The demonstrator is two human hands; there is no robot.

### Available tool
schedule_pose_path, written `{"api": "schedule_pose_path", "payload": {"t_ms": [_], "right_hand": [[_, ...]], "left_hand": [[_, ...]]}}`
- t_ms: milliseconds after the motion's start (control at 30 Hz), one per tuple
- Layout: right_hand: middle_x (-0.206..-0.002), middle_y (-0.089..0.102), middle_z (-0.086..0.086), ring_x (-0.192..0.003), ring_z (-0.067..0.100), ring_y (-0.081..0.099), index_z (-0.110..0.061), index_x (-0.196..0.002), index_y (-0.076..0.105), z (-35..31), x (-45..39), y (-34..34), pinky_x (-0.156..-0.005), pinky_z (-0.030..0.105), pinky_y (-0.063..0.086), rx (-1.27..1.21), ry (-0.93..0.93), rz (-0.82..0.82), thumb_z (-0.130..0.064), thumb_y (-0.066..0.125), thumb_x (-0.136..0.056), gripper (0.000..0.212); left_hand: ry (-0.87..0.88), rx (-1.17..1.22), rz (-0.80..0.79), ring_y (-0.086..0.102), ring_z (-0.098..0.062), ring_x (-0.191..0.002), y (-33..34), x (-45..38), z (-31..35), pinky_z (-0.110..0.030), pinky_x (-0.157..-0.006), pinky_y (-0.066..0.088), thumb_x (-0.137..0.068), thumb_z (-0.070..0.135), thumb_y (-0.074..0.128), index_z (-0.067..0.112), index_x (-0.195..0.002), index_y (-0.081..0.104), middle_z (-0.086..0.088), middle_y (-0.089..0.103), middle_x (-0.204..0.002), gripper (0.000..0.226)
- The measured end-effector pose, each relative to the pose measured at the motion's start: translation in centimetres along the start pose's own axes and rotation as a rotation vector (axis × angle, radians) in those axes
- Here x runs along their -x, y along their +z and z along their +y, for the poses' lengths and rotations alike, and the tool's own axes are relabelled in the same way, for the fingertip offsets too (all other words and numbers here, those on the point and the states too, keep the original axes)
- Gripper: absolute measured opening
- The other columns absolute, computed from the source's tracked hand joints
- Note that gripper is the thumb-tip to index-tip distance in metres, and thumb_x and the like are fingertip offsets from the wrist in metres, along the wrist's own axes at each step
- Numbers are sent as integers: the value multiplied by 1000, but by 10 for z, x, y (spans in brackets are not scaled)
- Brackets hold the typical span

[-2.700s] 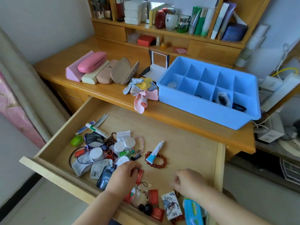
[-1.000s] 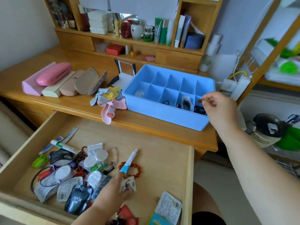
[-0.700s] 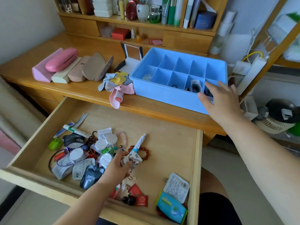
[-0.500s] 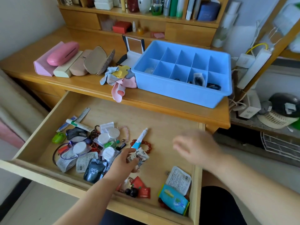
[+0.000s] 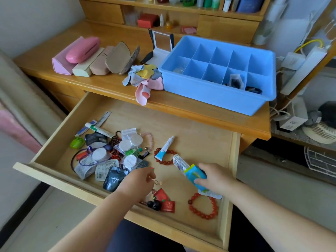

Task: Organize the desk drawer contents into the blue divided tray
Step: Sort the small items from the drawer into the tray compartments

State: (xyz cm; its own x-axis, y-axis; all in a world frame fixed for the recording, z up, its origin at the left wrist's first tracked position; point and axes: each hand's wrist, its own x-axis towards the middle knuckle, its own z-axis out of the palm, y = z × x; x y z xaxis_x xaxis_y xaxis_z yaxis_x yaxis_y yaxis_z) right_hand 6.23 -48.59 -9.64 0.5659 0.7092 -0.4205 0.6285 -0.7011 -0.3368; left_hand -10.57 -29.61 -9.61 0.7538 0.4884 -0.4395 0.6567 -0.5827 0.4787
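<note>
The blue divided tray (image 5: 216,96) stands on the desk top, with a few small items in its near right compartments. Below it the open wooden drawer (image 5: 200,135) holds the loose things. My right hand (image 5: 215,178) grips a blue-green packet (image 5: 195,176) together with a white printed packet (image 5: 179,163) above the drawer floor. My left hand (image 5: 139,181) hovers with curled fingers over red charms (image 5: 164,200) and a corded bead (image 5: 157,182); whether it holds anything is unclear. One red bead bracelet (image 5: 203,208) lies at the drawer's near right.
A heap of sachets, round white tins and tubes (image 5: 111,155) fills the drawer's left half. A blue-tipped tube (image 5: 165,147) lies across another red bracelet. Glasses cases (image 5: 87,57) and crumpled cloths (image 5: 143,80) sit on the desk left of the tray.
My right hand came back from the tray into the drawer and picked up the blue-green packet; the white printed packet passed from my left hand to it. My left hand moved down to the charms.
</note>
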Motion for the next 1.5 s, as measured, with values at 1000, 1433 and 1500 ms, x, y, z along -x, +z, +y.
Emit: {"api": "schedule_pose_path", "payload": {"t_ms": [1000,1433,1500], "right_hand": [[-112,62,4,-105,25,57,-16,-106,64,-76,-18,47,-90,36,47,128,-591,132,-18,53,-90,20],[-151,35,1,-137,22,37,-44,-130,53,-78,-24,59,-113,46,18,354,-602,4,-56,56,-82,49],[-128,61,-1,-112,19,61,-41,-104,70,-77,-20,56,-98,46,46,389,-601,108,-55,70,-70,37]], "left_hand": [[-118,583,430,65,-16,-80,-47,-19,-71,-27,-73,52,-87,-3,40,22,-102,60,1,67,-88,35],[-243,984,432,60,-14,-69,-55,-21,-74,-23,-64,52,-89,-13,32,9,-108,57,-4,65,-86,38],[-261,991,451,60,-16,-73,-57,-21,-76,-25,-68,52,-89,-13,32,10,-109,57,-4,65,-87,39]]}}
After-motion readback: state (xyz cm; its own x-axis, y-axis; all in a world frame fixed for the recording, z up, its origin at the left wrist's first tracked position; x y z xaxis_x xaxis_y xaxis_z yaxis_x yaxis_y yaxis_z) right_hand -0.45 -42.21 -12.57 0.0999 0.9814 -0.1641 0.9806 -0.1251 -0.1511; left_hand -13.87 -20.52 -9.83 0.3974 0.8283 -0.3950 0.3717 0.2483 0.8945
